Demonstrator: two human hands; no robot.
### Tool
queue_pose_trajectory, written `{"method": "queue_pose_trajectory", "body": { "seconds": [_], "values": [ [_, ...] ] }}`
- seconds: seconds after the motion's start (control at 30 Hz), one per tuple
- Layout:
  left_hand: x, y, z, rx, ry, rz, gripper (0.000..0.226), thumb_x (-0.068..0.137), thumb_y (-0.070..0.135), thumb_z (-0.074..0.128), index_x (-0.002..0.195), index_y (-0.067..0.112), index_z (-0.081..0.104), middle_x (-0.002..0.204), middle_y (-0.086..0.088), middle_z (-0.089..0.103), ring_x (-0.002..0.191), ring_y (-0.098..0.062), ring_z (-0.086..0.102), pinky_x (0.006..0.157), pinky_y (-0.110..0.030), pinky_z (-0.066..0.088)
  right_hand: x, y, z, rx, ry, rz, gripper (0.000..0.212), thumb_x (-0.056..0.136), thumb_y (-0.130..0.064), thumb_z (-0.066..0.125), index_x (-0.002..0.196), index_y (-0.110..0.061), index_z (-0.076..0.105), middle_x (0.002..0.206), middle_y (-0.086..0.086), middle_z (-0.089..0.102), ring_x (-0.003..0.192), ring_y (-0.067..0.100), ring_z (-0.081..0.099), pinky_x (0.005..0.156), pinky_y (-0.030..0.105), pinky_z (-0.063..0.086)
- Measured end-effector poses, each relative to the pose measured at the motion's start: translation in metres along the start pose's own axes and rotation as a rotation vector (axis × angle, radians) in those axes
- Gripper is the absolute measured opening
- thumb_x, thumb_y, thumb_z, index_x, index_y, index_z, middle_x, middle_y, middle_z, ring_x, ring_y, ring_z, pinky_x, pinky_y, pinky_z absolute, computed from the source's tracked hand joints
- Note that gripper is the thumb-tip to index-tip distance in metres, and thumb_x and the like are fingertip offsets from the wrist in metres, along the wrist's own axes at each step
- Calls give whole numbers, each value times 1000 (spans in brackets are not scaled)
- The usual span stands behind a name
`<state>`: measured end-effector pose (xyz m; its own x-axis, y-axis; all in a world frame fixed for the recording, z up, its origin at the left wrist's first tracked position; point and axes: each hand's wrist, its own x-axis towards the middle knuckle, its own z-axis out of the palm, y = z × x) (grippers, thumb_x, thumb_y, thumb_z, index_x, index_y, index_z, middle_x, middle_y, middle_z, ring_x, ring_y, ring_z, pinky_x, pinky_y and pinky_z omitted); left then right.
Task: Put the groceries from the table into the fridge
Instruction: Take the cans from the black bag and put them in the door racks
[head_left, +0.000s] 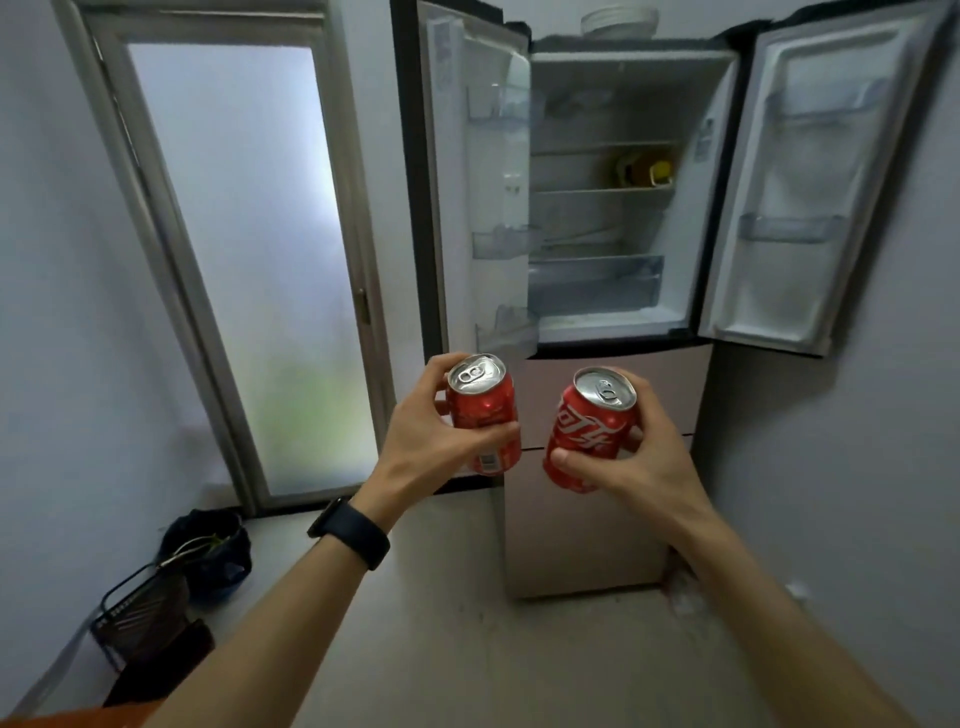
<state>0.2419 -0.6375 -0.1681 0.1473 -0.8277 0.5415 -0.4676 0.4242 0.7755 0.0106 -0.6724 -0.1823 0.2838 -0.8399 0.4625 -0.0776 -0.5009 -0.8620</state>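
Both hands loaded. Left hand wraps a red aluminium drink can, upright, thumb across the front. Right hand wraps a second red can with white script, tilted a little to the left. The cans are near each other, not touching, held in the air in front of the lower drawer fronts and below the open compartment. Worktop not in view.

Tall beige French-door fridge: left door and right door both open wide. Glass shelves mostly bare. A yellow-and-brown item sits at the right of the middle shelf. Clear crisper drawer at the bottom.

Judgement: carry looks done, placement not yet.

Risks:
- No free hand. If a can slips there's nothing to catch it, and on a hard floor it dents or bursts.
- Placing both at once: the cans may knock each other or a shelf edge on entry. Better one, then the other.
- Second can is tilted. Set down like that, it tips and rolls off the glass.
- Left door bins jut into the reach path. The left forearm or black wrist band could clip one.
- Right side of the middle shelf is occupied. Pushing in there shoves the yellow-and-brown item.
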Motion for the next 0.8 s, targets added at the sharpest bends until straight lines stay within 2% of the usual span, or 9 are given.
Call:
{"method": "queue_pose_trajectory", "body": {
  "seconds": [0.1, 0.2, 0.27, 0.37, 0.5, 0.6, 0.7, 0.8],
  "values": [
    [56, -22, 15, -32, 7, -5, 72, 67, 26, 90, 127, 31, 50, 119, 17, 60, 107, 5, 58, 83, -13, 53, 54, 20, -11, 13, 21, 15, 80, 66, -20, 92, 126, -49, 47, 118, -18, 60, 105, -4, 62, 77, 16, 56],
    [112, -43, 26, -54, 24, -42, 67, 67, 30, 90, 119, 43, 50, 118, 16, 59, 107, -4, 60, 81, -20, 55, 112, 40, -22, 36, 11, 54, 80, 68, -20, 90, 130, -43, 47, 119, -12, 60, 104, 4, 63, 77, 21, 58],
    [148, -57, 32, -62, 49, -70, 62, 69, 31, 88, 115, 45, 49, 116, 16, 59, 104, -6, 61, 73, -16, 54, 150, 56, -29, 67, 12, 88, 82, 68, -21, 90, 133, -40, 45, 121, -8, 60, 108, 11, 63, 79, 29, 60],
    [194, -78, 42, -19, 93, -98, 62, 71, 35, 86, 118, 40, 47, 110, 20, 56, 97, -1, 59, 63, -9, 49, 200, 80, -38, 110, 3, 128, 81, 68, -18, 89, 131, -44, 44, 122, -8, 58, 109, 14, 61, 73, 27, 59],
    [245, -108, 56, 67, 128, -116, 64, 70, 39, 87, 119, 36, 46, 105, 24, 55, 94, 4, 57, 70, -10, 46, 263, 115, -44, 109, -5, 125, 81, 67, -17, 89, 120, -58, 44, 119, -16, 55, 106, 11, 59, 76, 28, 57],
    [279, -133, 67, 104, 184, -136, 64, 69, 39, 88, 117, 39, 46, 104, 24, 56, 94, 6, 57, 74, -12, 47, 308, 144, -47, 104, -19, 102, 78, 68, -14, 89, 122, -50, 47, 116, -14, 57, 103, 9, 62, 82, 31, 58],
    [314, -157, 82, 127, 284, -138, 64, 67, 39, 88, 114, 46, 46, 104, 27, 56, 94, 13, 58, 76, -13, 48, 360, 174, -46, 105, -22, 55, 79, 68, -14, 90, 125, -47, 47, 117, -18, 57, 101, -1, 62, 81, 23, 55],
    [342, -183, 104, 142, 387, -148, 72, 67, 37, 89, 124, 42, 45, 112, 24, 56, 102, 4, 59, 85, -21, 53, 411, 208, -36, 155, -16, 32, 83, 67, -16, 91, 129, -48, 45, 120, -19, 55, 106, 3, 60, 81, 20, 54]
  ]
}}
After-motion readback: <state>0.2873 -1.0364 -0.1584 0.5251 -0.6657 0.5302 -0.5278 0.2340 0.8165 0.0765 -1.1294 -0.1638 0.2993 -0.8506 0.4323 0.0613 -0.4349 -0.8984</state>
